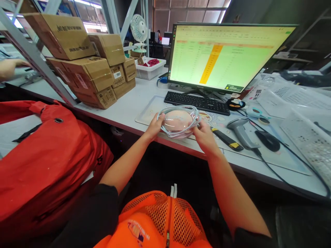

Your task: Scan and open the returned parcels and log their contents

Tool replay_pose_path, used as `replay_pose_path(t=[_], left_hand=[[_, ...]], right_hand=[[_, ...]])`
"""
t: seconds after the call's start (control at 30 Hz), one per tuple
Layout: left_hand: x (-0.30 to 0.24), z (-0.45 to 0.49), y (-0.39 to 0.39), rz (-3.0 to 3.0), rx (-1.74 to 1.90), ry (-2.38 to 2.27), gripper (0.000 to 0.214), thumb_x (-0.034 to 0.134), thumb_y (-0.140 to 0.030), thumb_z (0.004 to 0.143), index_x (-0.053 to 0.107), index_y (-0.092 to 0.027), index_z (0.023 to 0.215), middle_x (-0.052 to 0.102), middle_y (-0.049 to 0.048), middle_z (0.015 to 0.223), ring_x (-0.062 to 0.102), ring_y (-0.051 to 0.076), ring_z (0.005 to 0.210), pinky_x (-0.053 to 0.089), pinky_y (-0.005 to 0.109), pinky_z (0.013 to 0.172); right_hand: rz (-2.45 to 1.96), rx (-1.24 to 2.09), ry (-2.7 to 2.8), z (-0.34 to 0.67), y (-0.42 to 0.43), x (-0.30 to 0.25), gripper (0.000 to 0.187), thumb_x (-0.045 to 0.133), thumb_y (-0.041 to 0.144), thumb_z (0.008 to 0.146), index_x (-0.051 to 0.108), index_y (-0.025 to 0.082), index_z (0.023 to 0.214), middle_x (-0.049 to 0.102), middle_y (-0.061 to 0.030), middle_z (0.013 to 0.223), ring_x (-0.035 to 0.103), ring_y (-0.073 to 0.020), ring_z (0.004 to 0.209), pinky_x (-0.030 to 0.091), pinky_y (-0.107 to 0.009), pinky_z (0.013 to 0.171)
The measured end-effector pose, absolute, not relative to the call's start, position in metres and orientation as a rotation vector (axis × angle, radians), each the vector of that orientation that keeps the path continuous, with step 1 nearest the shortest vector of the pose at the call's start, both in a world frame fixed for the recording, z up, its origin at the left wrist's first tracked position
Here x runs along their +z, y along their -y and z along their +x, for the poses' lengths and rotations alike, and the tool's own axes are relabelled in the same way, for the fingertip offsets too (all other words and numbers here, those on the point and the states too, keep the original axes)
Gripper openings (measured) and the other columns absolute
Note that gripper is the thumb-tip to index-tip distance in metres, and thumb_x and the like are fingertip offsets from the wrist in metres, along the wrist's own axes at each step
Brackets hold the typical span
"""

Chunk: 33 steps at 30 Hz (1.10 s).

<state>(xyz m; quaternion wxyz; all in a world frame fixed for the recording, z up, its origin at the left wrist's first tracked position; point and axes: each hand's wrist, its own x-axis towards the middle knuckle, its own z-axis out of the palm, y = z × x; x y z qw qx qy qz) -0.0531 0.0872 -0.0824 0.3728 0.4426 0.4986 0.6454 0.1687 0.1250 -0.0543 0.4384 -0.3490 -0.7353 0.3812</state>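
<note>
Between my two hands, over the front edge of the desk, is a clear plastic package (178,121) with pale coils around a pinkish rounded middle. Its exact kind is hard to make out. My left hand (156,126) is closed on its left side, thumb on top. On the right side, my right hand (203,132) grips it with the fingers partly hidden. A black-and-yellow utility knife (227,139) lies just right of my right hand. Behind the package is a black keyboard (196,102) on a pale desk mat (147,110).
A lit monitor (222,58) stands behind the keyboard. Cardboard boxes (88,74) are stacked at left, near a white basket (151,70). A barcode scanner (241,132), a mouse (267,140) and cables occupy the right. A red bag (51,158) hangs left; another person's hand (12,67) shows beyond.
</note>
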Motion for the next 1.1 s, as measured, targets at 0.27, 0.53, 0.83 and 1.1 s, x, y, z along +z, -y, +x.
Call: replay_pose_path(t=[0.27, 0.53, 0.83, 1.1], left_hand=[[-0.092, -0.017, -0.002, 1.204, 1.771, -1.199, 0.046, 0.059, -0.059, 0.098, 0.063, -0.024, 0.128, 0.067, 0.0074, 0.13, 0.058, 0.028, 0.13, 0.044, 0.04, 0.114], [-0.13, -0.017, 0.03, 1.082, 1.711, -1.193, 0.047, 0.069, -0.054, 0.093, 0.062, -0.022, 0.127, 0.068, 0.0075, 0.122, 0.062, 0.026, 0.118, 0.045, 0.038, 0.107], [-0.137, -0.013, 0.039, 0.818, 1.787, -0.963, 0.049, 0.082, -0.048, 0.083, 0.065, -0.023, 0.122, 0.069, 0.0072, 0.12, 0.064, 0.025, 0.116, 0.047, 0.039, 0.107], [-0.135, -0.009, 0.045, 0.908, 1.68, -0.714, 0.073, 0.086, -0.046, 0.079, 0.053, -0.029, 0.142, 0.064, 0.0096, 0.128, 0.064, 0.028, 0.12, 0.051, 0.04, 0.103]], right_hand=[[-0.85, 0.977, 1.762, 0.211, -0.07, -0.053, 0.073, 0.078, 0.057, 0.082, 0.057, 0.026, 0.145, 0.064, -0.0108, 0.143, 0.062, -0.0307, 0.129, 0.05, -0.05, 0.112], [-0.848, 1.191, 1.816, 0.217, -0.023, -0.083, 0.061, 0.073, 0.047, 0.09, 0.056, 0.027, 0.145, 0.061, -0.0099, 0.148, 0.062, -0.0256, 0.131, 0.051, -0.044, 0.113], [-0.783, 1.359, 1.597, 0.249, -0.002, -0.08, 0.055, 0.071, 0.03, 0.092, 0.058, 0.037, 0.145, 0.063, -0.0062, 0.147, 0.066, -0.0238, 0.125, 0.058, -0.043, 0.103], [-0.928, 0.981, 1.389, 0.238, -0.008, -0.094, 0.025, 0.071, 0.029, 0.091, 0.074, 0.025, 0.116, 0.076, -0.005, 0.104, 0.073, -0.0182, 0.09, 0.062, -0.033, 0.079]])
